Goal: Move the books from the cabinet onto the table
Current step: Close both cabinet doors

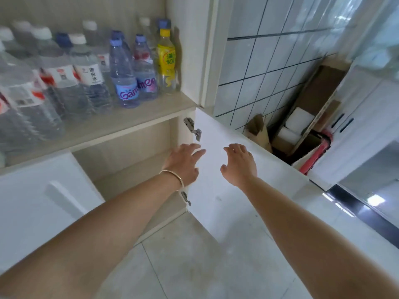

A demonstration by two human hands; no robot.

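The lower cabinet compartment stands with its white right door swung wide. No books show in the part of the compartment that I can see. My left hand, with a thin bangle on the wrist, reaches out at the hinge side of the opening, fingers apart and holding nothing. My right hand hovers in front of the inner face of the door, fingers spread and empty. No table is in view.
On the shelf above stand several water bottles and a yellow-labelled bottle. The left cabinet door is closed. Cardboard boxes and a red pipe fill the corner by the tiled wall.
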